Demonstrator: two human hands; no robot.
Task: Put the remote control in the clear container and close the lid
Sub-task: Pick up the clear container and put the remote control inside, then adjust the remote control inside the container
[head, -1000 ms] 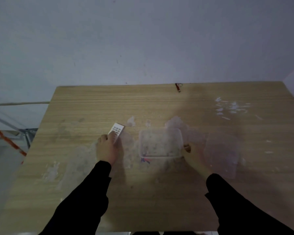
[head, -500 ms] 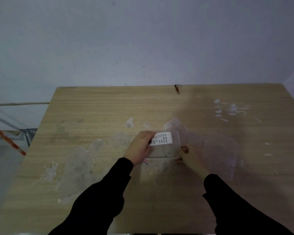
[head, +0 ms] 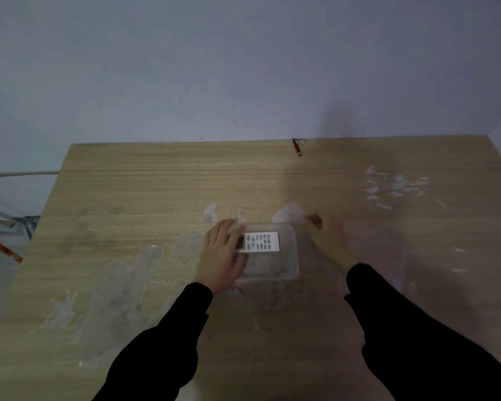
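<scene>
Two hands at centre frame. My left hand grips remote, which sits inside container on worktop. Right hand blurred, grip unclear; lid hard to make out. Risk: remote lies propped against wall, lid won't seat; light container may skid under push.

The remote control is white with dark buttons, the container clear. The table is pale wood-grain with whitish smears. Both sleeves are black.
</scene>
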